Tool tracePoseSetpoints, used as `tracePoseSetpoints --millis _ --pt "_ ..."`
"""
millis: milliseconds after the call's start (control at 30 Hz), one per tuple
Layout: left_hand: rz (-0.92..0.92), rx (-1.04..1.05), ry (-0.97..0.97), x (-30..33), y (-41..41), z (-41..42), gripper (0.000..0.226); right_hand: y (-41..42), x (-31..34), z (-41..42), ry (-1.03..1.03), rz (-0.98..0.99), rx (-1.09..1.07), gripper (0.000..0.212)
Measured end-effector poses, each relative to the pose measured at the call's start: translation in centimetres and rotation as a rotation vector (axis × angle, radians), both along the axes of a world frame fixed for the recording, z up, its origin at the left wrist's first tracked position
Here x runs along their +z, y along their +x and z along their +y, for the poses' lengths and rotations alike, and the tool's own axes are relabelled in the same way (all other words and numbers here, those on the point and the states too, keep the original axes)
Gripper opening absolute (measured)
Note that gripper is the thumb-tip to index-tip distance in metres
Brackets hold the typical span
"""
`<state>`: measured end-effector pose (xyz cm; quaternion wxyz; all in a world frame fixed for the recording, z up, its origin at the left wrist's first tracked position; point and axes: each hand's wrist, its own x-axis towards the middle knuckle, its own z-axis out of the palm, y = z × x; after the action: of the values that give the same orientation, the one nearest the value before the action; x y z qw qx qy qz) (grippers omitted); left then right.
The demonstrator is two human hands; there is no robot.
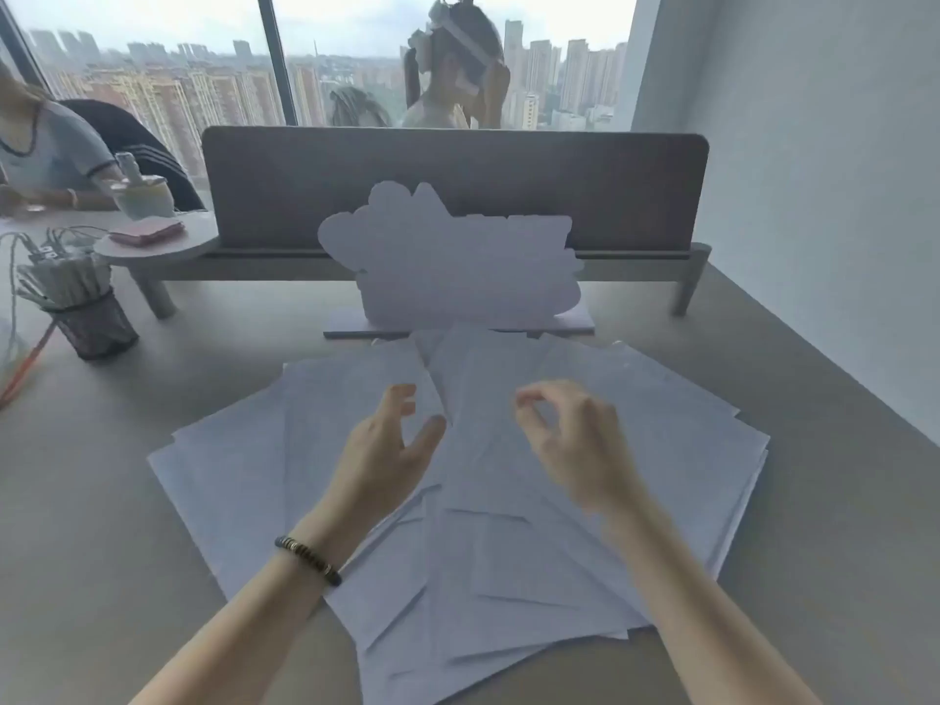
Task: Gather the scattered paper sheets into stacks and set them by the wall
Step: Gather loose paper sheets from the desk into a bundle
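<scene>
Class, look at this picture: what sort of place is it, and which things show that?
Probably a high-rise shared office: a grey felt desk divider, a black mesh pen holder, scattered white paper sheets on the grey desk, and tower blocks outside the window.

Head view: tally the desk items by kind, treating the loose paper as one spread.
Spread of scattered white paper sheets: 1
White cut-out standing sign: 1
Dark mesh pen cup: 1
Pink notepad on round shelf: 1
Pale lidded cup: 1
Total: 5

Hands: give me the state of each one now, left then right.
Left hand: open, fingers relaxed above the scattered paper sheets, holding nothing.
Right hand: blurred, fingers loosely curled, apparently holding nothing.
</scene>
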<state>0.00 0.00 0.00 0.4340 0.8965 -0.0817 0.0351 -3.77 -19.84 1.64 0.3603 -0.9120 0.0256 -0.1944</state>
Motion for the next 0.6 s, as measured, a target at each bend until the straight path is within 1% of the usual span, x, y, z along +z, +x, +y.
tracePoseSetpoints --millis 33,67,100,133,167,267,367,500,600 --pt "0.105 0.009 0.177 -0.5 0.2 0.3 0.06 0.0 -0.3 -0.4 -0.209 0.106 -0.077 0.032" --pt "0.199 0.01 0.364 -0.9 0.4 0.5 0.069 -0.1 -0.5 -0.7 -0.422 0.268 -0.178 0.042" --pt "0.276 0.003 0.491 -1.8 0.7 1.0 0.075 -0.1 -1.4 -1.5 -0.526 0.418 -0.229 0.05" --pt "0.351 -0.01 0.582 -2.4 0.6 1.4 0.079 -0.4 -1.8 -2.1 -0.583 0.577 -0.244 0.058" --pt "0.372 -0.015 0.616 -3.1 0.8 1.7 0.081 -0.4 -2.5 -2.7 -0.577 0.669 -0.249 0.064" --pt "0.354 -0.035 0.66 -4.8 1.2 1.7 0.077 0.1 -4.5 -3.9 -0.513 0.8 -0.196 0.07" --pt "0.36 -0.097 0.683 -5.9 2.2 1.4 0.056 1.2 -6.4 -3.8 -0.513 0.818 -0.11 0.074" --pt "0.252 -0.153 0.696 -6.1 3.2 0.6 0.03 2.3 -7.4 -3.2 -0.579 0.706 0.004 0.072" --pt "0.197 -0.188 0.645 -5.6 4.0 0.5 0.027 3.2 -6.8 -2.7 -0.515 0.66 0.117 0.066"
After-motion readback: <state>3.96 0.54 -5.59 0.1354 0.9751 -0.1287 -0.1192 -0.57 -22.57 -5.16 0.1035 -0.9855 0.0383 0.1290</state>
